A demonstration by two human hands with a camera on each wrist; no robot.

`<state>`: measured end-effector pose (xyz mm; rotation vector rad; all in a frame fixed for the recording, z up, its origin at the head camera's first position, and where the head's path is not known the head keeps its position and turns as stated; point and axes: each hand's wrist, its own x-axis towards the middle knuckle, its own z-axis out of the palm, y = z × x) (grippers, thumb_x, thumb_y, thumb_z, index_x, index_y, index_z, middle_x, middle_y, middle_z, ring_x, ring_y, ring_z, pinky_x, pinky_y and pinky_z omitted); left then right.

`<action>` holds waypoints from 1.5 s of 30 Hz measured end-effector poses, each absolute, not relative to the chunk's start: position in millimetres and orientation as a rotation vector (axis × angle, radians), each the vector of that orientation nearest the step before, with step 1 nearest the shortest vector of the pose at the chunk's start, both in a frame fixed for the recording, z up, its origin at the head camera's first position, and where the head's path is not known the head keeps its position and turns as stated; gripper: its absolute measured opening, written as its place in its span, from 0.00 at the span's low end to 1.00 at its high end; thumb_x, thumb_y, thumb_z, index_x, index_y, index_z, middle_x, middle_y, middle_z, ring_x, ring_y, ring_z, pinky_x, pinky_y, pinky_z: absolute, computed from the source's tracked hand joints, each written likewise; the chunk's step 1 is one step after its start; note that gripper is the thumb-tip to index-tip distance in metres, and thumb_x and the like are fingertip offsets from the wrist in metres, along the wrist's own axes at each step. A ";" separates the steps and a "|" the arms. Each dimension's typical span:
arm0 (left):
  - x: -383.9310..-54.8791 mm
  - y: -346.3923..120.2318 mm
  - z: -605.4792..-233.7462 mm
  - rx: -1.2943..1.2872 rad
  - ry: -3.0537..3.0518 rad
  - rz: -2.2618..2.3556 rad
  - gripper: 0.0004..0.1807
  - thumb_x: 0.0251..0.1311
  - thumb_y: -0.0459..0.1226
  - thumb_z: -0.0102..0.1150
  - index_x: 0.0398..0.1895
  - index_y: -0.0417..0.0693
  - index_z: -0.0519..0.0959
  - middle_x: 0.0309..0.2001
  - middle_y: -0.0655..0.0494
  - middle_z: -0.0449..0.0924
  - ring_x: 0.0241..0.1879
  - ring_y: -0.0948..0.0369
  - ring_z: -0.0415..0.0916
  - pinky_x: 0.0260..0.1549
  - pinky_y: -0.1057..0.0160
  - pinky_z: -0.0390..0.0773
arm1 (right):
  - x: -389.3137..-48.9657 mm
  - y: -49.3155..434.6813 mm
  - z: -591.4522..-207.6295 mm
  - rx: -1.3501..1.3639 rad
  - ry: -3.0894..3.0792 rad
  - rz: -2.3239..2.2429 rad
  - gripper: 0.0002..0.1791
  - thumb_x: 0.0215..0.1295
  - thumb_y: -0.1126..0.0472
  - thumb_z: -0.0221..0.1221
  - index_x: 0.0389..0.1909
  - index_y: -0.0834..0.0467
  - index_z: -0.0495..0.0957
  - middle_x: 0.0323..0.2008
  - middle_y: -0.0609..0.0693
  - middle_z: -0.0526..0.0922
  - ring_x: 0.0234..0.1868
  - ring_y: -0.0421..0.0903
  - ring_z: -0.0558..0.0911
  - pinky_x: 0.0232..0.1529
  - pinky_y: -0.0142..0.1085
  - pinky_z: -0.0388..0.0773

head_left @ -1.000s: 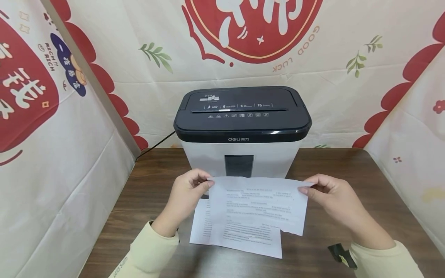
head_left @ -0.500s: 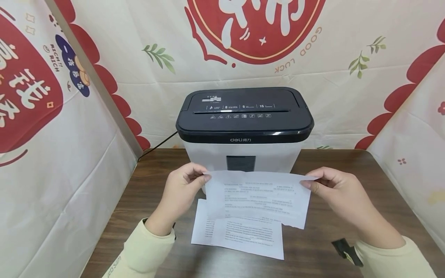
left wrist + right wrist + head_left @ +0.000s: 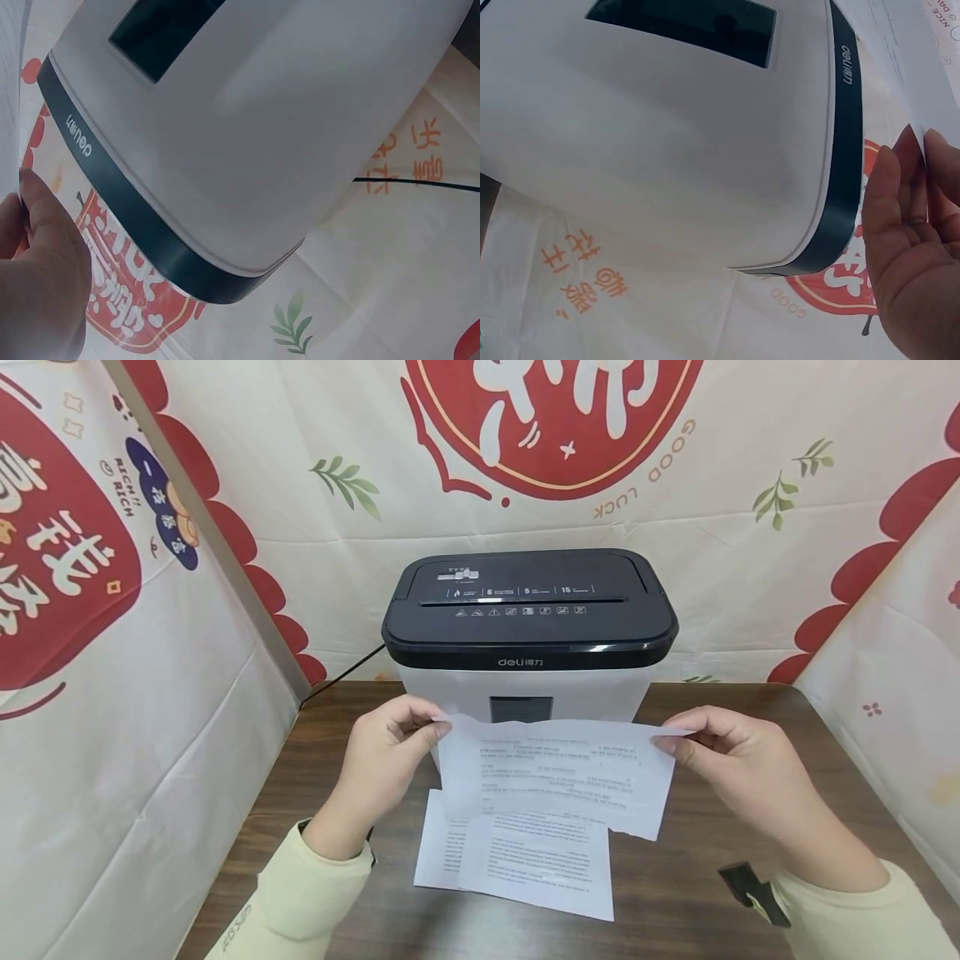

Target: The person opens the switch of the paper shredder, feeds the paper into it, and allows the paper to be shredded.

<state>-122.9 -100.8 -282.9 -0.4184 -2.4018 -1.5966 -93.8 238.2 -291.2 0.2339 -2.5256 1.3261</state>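
A printed sheet of paper (image 3: 555,772) with a ragged lower edge is stretched between both hands in front of the paper shredder (image 3: 525,627). My left hand (image 3: 390,760) pinches its upper left corner between thumb and fingers. At the upper right corner, my right hand (image 3: 742,777) pinches it the same way. The right wrist view shows the paper (image 3: 907,60) between thumb and fingertips. Below the held sheet, more printed sheets (image 3: 536,877) lie overlapping on the table, their upper parts hidden behind it. The shredder has a black top with a narrow feed slot (image 3: 525,602) and a white bin.
The shredder stands at the back of the brown wooden table (image 3: 675,910), close to a printed cloth backdrop (image 3: 562,518). A black cord (image 3: 341,672) runs from its left side to the table's edge. Cloth panels rise on both sides.
Both hands have raised the held sheet up toward the shredder, and the right hand has shifted slightly right. More of the sheets lying on the table now shows.
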 end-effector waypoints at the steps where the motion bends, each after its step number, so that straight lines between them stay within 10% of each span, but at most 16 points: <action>1: -122.8 -101.1 -281.3 -0.423 -2.402 -1.588 0.04 0.57 0.27 0.63 0.33 0.41 0.83 0.30 0.52 0.82 0.30 0.63 0.75 0.31 0.69 0.75 | -93.9 238.1 -289.9 0.231 -2.526 1.324 0.08 0.55 0.68 0.68 0.34 0.54 0.84 0.28 0.32 0.83 0.25 0.33 0.78 0.24 0.26 0.70; 45: -128.2 -107.9 -212.6 -0.505 -2.167 -1.433 0.04 0.53 0.25 0.66 0.32 0.38 0.83 0.25 0.60 0.75 0.21 0.65 0.66 0.23 0.71 0.67 | -111.9 232.3 -217.1 0.393 -2.283 1.386 0.12 0.51 0.74 0.68 0.32 0.53 0.87 0.27 0.33 0.85 0.23 0.31 0.79 0.22 0.22 0.67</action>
